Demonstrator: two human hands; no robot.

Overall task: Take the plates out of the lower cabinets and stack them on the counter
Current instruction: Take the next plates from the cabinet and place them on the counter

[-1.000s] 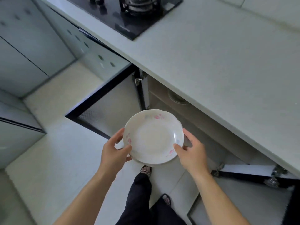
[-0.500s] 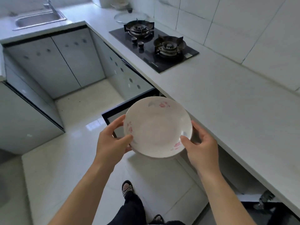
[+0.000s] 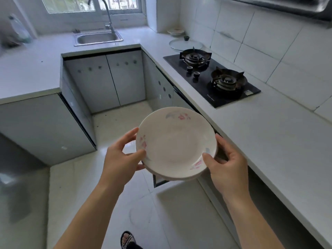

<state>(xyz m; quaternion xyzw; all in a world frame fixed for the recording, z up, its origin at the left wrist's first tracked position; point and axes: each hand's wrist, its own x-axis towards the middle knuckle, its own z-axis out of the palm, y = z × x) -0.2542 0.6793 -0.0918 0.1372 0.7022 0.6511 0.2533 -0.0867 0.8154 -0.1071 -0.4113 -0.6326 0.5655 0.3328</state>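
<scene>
Head camera is looking down on a white kitchen, and the plate (image 3: 174, 141) is sitting right in the middle of the shot, carried in the air between two bare hands. It is a white plate with faint pink flowers on the rim, and its face is turning up toward the camera. A second rim is peeking out under its lower edge, so there may be more than one; I cannot tell how many.

The left hand (image 3: 122, 159) is gripping the left edge, thumb pressing on the top of the rim and fingers curling round beneath. The right hand (image 3: 228, 164) is doing the same on the right edge, thumb on top and fingers wrapping behind.

The plate is hanging over the floor (image 3: 116, 126), just beside the front edge of the counter (image 3: 269, 141) and not touching it. A dark-edged cabinet door (image 3: 159, 181) is sticking out just below the plate.

Farther along the counter a black gas hob (image 3: 212, 78) is lying flat, with a glass lid (image 3: 186, 44) and a small dish (image 3: 176, 31) beyond it in the corner. On the far run, a steel sink (image 3: 98, 37) is sitting under a curved tap (image 3: 107, 11). A sandalled foot (image 3: 127, 239) is showing at the bottom edge.
</scene>
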